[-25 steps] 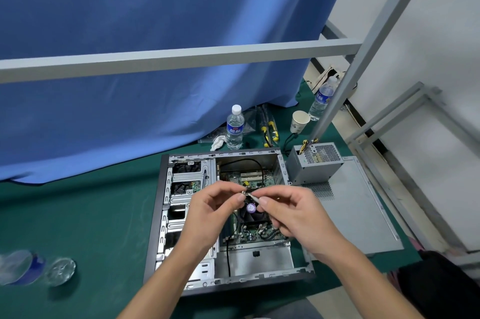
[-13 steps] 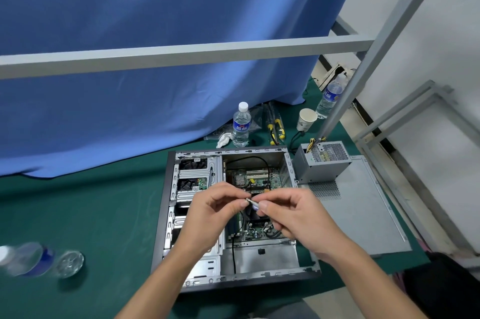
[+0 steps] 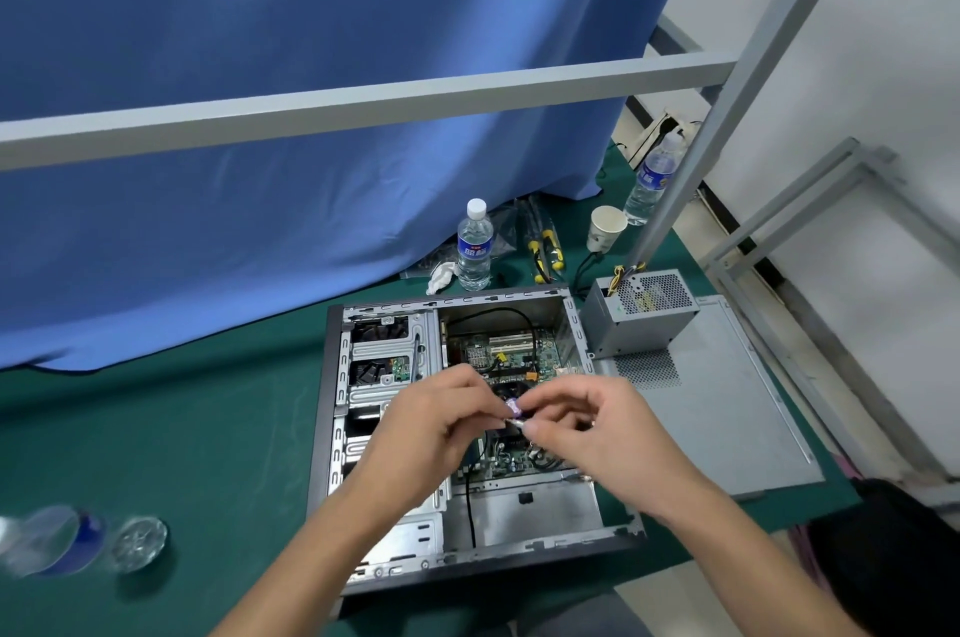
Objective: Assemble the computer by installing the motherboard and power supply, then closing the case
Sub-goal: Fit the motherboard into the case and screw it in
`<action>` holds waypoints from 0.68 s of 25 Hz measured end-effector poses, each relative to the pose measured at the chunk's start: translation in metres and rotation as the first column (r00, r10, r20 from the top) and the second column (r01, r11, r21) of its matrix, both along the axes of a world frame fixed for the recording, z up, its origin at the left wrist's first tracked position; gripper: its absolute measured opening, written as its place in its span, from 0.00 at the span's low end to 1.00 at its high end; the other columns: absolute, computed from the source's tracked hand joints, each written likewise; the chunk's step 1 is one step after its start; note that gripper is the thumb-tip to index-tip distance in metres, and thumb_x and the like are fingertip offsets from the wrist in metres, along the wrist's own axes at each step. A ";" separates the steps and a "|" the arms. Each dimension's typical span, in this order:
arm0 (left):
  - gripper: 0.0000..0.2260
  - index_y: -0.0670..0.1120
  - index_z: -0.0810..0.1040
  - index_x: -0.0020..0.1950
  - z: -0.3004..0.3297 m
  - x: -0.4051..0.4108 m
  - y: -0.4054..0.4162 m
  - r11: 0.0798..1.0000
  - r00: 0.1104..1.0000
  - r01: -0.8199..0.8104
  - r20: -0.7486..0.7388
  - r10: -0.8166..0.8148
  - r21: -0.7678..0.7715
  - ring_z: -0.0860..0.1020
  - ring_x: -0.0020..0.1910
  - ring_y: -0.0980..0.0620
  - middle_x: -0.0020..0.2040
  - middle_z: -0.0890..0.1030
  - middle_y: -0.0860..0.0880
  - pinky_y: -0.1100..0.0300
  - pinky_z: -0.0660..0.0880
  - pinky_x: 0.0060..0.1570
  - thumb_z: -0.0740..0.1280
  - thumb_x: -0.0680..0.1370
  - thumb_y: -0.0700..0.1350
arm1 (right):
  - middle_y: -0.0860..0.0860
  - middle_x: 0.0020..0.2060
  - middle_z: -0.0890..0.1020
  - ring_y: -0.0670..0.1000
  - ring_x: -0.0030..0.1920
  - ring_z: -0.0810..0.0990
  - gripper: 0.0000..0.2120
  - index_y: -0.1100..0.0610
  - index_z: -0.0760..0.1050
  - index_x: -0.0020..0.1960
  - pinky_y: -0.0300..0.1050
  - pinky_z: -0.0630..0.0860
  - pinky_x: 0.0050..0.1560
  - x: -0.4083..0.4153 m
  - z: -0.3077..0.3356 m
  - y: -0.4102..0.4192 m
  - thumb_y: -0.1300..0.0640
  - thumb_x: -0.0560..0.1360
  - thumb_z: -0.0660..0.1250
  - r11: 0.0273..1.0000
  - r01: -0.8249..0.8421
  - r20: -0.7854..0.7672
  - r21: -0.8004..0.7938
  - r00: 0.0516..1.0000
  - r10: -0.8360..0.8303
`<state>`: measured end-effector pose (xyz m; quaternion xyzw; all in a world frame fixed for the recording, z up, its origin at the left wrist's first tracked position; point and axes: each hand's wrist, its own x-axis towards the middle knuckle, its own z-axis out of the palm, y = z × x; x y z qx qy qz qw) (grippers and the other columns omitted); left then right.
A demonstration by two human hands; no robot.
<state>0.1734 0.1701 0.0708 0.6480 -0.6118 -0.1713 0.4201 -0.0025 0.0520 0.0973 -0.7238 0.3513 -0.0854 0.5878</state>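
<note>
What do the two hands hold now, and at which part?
A small silvery part, pinched between the fingertips of left hand and right hand; what it is cannot be told.

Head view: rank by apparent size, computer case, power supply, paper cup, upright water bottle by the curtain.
1. computer case
2. power supply
3. upright water bottle
4. paper cup

Bottle and cup sit farther from the camera, so they may look smaller than they are.

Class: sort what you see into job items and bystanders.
Job: open computer case; motherboard; power supply; side panel; small metal part pinched by both hands.
Bystanders: two upright water bottles; paper cup; pliers.
</note>
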 end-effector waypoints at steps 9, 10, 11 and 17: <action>0.05 0.47 0.87 0.41 0.001 0.014 -0.014 0.899 0.796 0.215 -0.602 0.066 0.382 0.81 0.44 0.48 0.44 0.84 0.48 0.55 0.79 0.51 0.78 0.67 0.45 | 0.36 0.49 0.83 0.40 0.50 0.81 0.16 0.34 0.80 0.57 0.35 0.76 0.51 -0.009 -0.005 -0.001 0.52 0.75 0.71 0.946 -0.215 -0.031 -0.242 0.976 0.214; 0.05 0.45 0.87 0.41 0.000 0.015 -0.016 0.885 0.794 0.241 -0.605 0.056 0.398 0.81 0.43 0.49 0.44 0.84 0.48 0.55 0.79 0.51 0.79 0.67 0.44 | 0.34 0.49 0.82 0.39 0.52 0.80 0.17 0.33 0.78 0.59 0.34 0.75 0.53 -0.010 -0.006 -0.001 0.51 0.75 0.71 0.930 -0.246 -0.054 -0.273 0.969 0.240; 0.05 0.44 0.87 0.42 -0.001 0.016 -0.018 0.868 0.795 0.273 -0.605 0.039 0.415 0.80 0.42 0.50 0.43 0.84 0.48 0.56 0.78 0.50 0.79 0.68 0.42 | 0.33 0.49 0.81 0.38 0.54 0.80 0.17 0.33 0.77 0.61 0.34 0.74 0.54 -0.010 -0.007 -0.001 0.51 0.76 0.70 0.913 -0.277 -0.076 -0.299 0.961 0.267; 0.02 0.43 0.86 0.42 -0.026 0.016 -0.019 0.794 0.763 0.353 -0.644 0.062 0.494 0.79 0.37 0.56 0.41 0.82 0.47 0.65 0.77 0.41 0.76 0.71 0.37 | 0.39 0.43 0.80 0.42 0.47 0.80 0.13 0.45 0.81 0.62 0.33 0.74 0.49 -0.009 -0.028 0.008 0.55 0.78 0.68 0.884 -0.297 -0.087 -0.362 0.955 0.285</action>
